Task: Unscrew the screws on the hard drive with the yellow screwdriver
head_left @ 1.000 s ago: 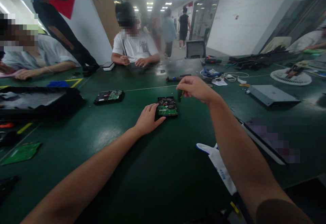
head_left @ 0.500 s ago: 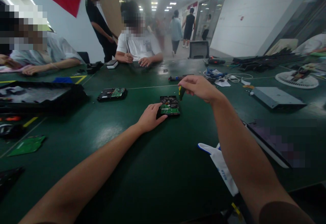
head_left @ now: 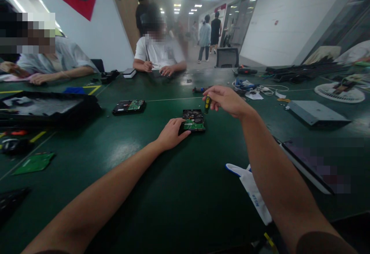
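Note:
A hard drive (head_left: 194, 122) lies on the green table with its green circuit board facing up. My left hand (head_left: 172, 133) grips its left side, fingers on the far part and thumb along the near edge. My right hand (head_left: 222, 99) is closed around a small yellow-and-black screwdriver (head_left: 207, 103), held nearly upright just beyond the drive's right edge. The screwdriver's tip is too small to make out, so I cannot tell if it touches anything. A second hard drive (head_left: 128, 107) sits apart, farther left.
A black tray-like housing (head_left: 58, 109) and a green circuit board (head_left: 34, 163) lie left. On the right are a grey metal box (head_left: 318, 113), a white-and-blue glove (head_left: 251, 186) beneath my forearm, and tangled cables (head_left: 267, 89). A person in white (head_left: 160, 53) sits opposite.
The screwdriver has turned in my right hand, showing more of its yellow side. My left hand stays on the hard drive. The view has shifted slightly; people behind have moved.

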Demonstrator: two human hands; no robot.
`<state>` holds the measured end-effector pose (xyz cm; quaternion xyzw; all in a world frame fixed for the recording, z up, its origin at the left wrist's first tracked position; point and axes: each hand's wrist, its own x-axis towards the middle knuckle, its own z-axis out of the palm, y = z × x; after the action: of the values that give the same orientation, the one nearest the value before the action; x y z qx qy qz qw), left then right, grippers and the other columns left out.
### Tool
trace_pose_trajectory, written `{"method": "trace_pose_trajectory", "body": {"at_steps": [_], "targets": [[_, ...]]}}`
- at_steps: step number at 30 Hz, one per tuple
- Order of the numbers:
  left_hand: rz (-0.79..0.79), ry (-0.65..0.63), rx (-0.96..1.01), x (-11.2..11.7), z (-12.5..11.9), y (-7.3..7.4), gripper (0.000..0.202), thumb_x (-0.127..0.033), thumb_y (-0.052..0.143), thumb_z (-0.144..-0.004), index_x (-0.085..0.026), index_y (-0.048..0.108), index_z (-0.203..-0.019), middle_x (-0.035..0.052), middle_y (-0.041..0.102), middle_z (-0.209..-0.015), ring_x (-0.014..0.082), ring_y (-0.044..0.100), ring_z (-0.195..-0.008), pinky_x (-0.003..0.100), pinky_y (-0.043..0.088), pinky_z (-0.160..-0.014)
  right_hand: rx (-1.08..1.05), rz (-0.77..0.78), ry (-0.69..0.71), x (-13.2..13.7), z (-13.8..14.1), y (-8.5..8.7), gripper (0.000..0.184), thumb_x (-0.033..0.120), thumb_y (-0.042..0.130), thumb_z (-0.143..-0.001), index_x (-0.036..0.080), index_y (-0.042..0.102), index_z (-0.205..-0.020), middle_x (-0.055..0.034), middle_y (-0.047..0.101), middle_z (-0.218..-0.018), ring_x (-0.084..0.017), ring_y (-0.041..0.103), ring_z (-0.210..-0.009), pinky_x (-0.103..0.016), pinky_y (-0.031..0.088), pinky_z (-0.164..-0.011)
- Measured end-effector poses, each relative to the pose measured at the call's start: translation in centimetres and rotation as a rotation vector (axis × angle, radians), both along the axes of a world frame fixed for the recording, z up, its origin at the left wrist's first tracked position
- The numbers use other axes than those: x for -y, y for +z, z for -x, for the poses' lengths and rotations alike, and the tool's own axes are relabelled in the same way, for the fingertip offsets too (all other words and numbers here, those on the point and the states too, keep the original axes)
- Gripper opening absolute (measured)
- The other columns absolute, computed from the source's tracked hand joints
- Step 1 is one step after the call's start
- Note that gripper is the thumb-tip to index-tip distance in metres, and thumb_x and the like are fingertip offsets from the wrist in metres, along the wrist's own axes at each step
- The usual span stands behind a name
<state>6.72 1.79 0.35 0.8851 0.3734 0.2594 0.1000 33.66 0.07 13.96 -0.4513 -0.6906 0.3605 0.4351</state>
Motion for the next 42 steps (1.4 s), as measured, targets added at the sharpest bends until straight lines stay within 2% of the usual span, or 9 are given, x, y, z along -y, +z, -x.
{"method": "trace_pose_trajectory", "body": {"at_steps": [5, 12, 18, 25, 28, 32, 36, 39, 42], "targets": [[0.005, 0.007, 0.004, 0.0, -0.02, -0.05, 0.052, -0.052, 0.062, -0.097, -0.019, 0.056, -0.137, 0.0152, 0.063, -0.136, 0.0327, 0.055, -0.133, 0.052, 0.049, -0.111, 0.078, -0.052, -0.12, 0.19, 0.29, 0.15, 0.018, 0.036, 0.074, -0.095, 0.019, 0.069, -0.089, -0.0016, 0.067, -0.071, -0.011, 0.055, -0.057, -0.023, 0.039, -0.047], [-0.007, 0.0, 0.002, -0.05, -0.03, -0.11, 0.051, -0.052, 0.062, -0.097, -0.02, 0.056, -0.137, 0.0145, 0.063, -0.137, 0.0331, 0.055, -0.133, 0.053, 0.049, -0.111, 0.032, -0.024, -0.087, 0.07, 0.37, -0.06, 0.018, 0.037, 0.069, -0.098, 0.02, 0.065, -0.093, -0.0064, 0.077, -0.1, -0.007, 0.053, -0.054, -0.022, 0.039, -0.044], [-0.012, -0.001, 0.003, -0.16, -0.02, -0.3, 0.052, -0.051, 0.063, -0.097, -0.019, 0.056, -0.137, 0.0152, 0.063, -0.137, 0.0328, 0.055, -0.133, 0.053, 0.048, -0.112, 0.031, -0.001, 0.01, 0.04, 0.01, -0.05, 0.021, 0.04, 0.063, -0.102, 0.02, 0.071, -0.104, -0.0027, 0.069, -0.078, -0.012, 0.06, -0.06, -0.024, 0.045, -0.05], [0.017, 0.01, 0.002, 0.13, -0.08, 0.0, 0.052, -0.051, 0.062, -0.097, -0.02, 0.055, -0.138, 0.0139, 0.064, -0.135, 0.033, 0.056, -0.132, 0.052, 0.05, -0.111, 0.085, -0.025, -0.141, 0.49, 0.54, 0.55, 0.018, 0.031, 0.078, -0.089, 0.019, 0.067, -0.083, -0.0009, 0.064, -0.066, -0.01, 0.054, -0.054, -0.024, 0.038, -0.046], [0.015, 0.007, 0.004, 0.12, -0.07, -0.03, 0.052, -0.051, 0.062, -0.098, -0.019, 0.056, -0.138, 0.0142, 0.064, -0.135, 0.0325, 0.056, -0.132, 0.051, 0.049, -0.112, 0.057, -0.013, -0.137, 0.49, 0.55, 0.44, 0.016, 0.028, 0.075, -0.091, 0.019, 0.065, -0.085, -0.0026, 0.07, -0.075, -0.008, 0.052, -0.049, -0.023, 0.035, -0.041], [0.019, 0.002, 0.006, -0.07, -0.04, -0.26, 0.054, -0.052, 0.062, -0.098, -0.018, 0.055, -0.139, 0.0147, 0.064, -0.136, 0.0318, 0.056, -0.131, 0.049, 0.049, -0.112, 0.034, -0.017, -0.059, 0.49, 0.46, 0.29, 0.02, 0.036, 0.067, -0.099, 0.019, 0.067, -0.089, -0.0073, 0.077, -0.098, -0.008, 0.056, -0.053, -0.022, 0.039, -0.041], [0.025, 0.006, 0.003, -0.22, -0.04, -0.49, 0.056, -0.053, 0.062, -0.097, -0.017, 0.054, -0.14, 0.0154, 0.064, -0.137, 0.0314, 0.057, -0.131, 0.049, 0.049, -0.112, 0.023, 0.008, -0.014, 0.53, 0.37, 0.34, 0.024, 0.042, 0.065, -0.101, 0.019, 0.071, -0.095, -0.0075, 0.076, -0.098, -0.01, 0.061, -0.06, -0.022, 0.046, -0.046], [0.034, 0.013, 0.001, -0.23, -0.04, -0.53, 0.056, -0.054, 0.061, -0.098, -0.018, 0.054, -0.141, 0.0153, 0.064, -0.137, 0.0316, 0.057, -0.131, 0.05, 0.049, -0.111, 0.041, 0.009, 0.012, 0.61, 0.09, 0.51, 0.021, 0.04, 0.07, -0.097, 0.02, 0.073, -0.092, -0.0056, 0.074, -0.089, -0.01, 0.058, -0.059, -0.023, 0.043, -0.045], [0.038, 0.013, -0.003, -0.17, -0.07, -0.42, 0.056, -0.054, 0.061, -0.098, -0.018, 0.055, -0.14, 0.0154, 0.064, -0.137, 0.032, 0.057, -0.132, 0.051, 0.05, -0.111, 0.077, -0.007, -0.044, 0.54, -0.3, 0.56, 0.019, 0.036, 0.076, -0.091, 0.02, 0.072, -0.083, -0.0039, 0.071, -0.076, -0.011, 0.055, -0.058, -0.023, 0.041, -0.045]]}}
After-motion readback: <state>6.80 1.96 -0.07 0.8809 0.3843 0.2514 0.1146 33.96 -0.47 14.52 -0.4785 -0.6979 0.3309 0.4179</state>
